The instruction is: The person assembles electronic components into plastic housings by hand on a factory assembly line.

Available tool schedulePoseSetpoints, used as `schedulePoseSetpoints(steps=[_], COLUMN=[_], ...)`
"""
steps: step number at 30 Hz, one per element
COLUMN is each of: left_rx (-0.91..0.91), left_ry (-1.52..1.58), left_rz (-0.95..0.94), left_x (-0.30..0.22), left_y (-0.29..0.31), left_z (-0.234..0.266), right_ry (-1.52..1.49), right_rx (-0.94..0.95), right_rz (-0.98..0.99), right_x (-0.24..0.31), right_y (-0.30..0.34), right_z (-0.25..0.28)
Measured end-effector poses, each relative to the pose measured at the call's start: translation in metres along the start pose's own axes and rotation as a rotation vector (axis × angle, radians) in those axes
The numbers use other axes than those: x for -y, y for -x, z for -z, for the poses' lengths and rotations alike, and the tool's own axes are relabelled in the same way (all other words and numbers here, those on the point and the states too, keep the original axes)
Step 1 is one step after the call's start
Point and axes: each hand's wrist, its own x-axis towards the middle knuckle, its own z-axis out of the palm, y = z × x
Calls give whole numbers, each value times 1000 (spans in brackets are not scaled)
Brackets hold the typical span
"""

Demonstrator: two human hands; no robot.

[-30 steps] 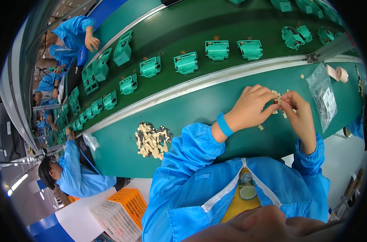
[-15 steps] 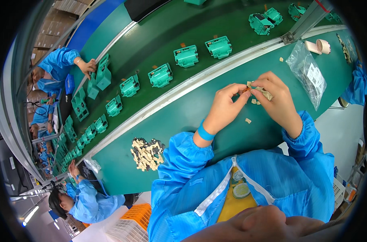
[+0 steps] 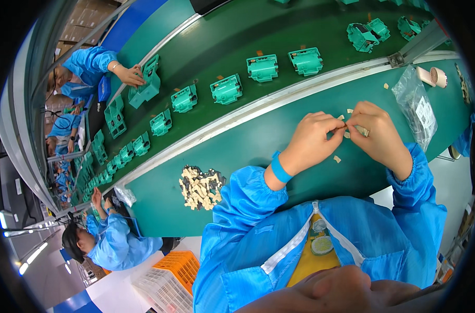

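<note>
My left hand [image 3: 313, 140] and my right hand [image 3: 377, 134] meet over the green table at the right. Thumbs and forefingers are pinched together, fingertips touching. Whatever small thing they hold is mostly hidden and too small to name. Around the fingertips lie several cream-coloured scraps [image 3: 337, 158], flat and roughly square, some partly covered by my right hand. A blue band [image 3: 281, 167] circles my left wrist. Farther left on the same table is a loose heap of cream and black small pieces [image 3: 200, 189].
Beyond a pale metal rail [image 3: 237, 122], green plastic housings [image 3: 227, 89] stand in a row on a dark green conveyor belt. A clear plastic bag [image 3: 416, 109] and a pinkish roll [image 3: 438, 77] lie at the right. Across the belt, a co-worker's hand [image 3: 131, 76] touches a green housing.
The scene has shifted in the picture as the head turned. My fingertips have closed together, and the small orange-brown bit seen between them is now hidden. The co-worker's hand moved with a green housing.
</note>
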Motion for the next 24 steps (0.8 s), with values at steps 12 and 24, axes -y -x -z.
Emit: schedulePoseSetpoints(steps=[12,24], left_rx=[-49,-298], left_ry=[65,-608], left_rz=[4,-203], left_x=[5,9], left_y=[-2,12], left_z=[0,-3], right_ry=[-18,114], right_rx=[-339,-171], right_rz=[-210,-185], right_x=[-68,-114], right_y=[1,37], right_z=[-1,-10])
